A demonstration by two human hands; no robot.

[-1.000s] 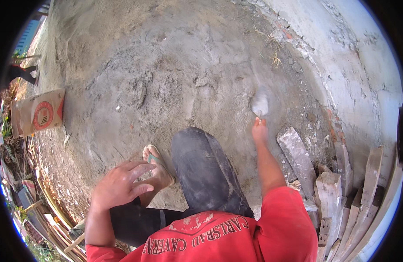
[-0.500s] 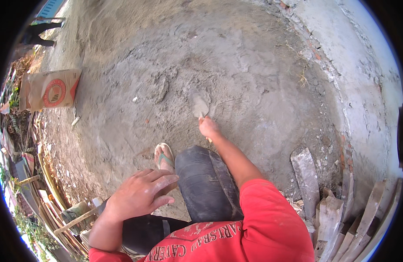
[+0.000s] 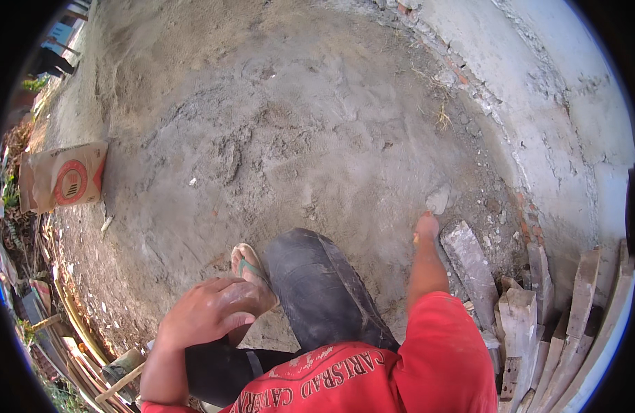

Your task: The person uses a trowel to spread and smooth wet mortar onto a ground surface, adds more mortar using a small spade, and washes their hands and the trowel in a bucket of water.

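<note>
With my right hand I grip a trowel by its handle, at the right side of the grey mortar ground. The pale trowel blade lies low over the ground, close to a board and the rubble by the wall. My left hand holds nothing; it hovers near my left leg with its fingers loosely bent and apart, and pale dust marks it. Below and beyond it is my foot in a green-strapped flip-flop. Rough lumps of mortar rise near the middle of the ground.
A brown paper sack lies at the left, beside sticks and debris. Along the right runs a pale wall with exposed brick at its foot. A board and several timber pieces stand at lower right. Another person is far left.
My right hand has swung the trowel from the middle of the ground to the right, near the board. My left hand has shifted slightly down and left in view. The view has turned rightward.
</note>
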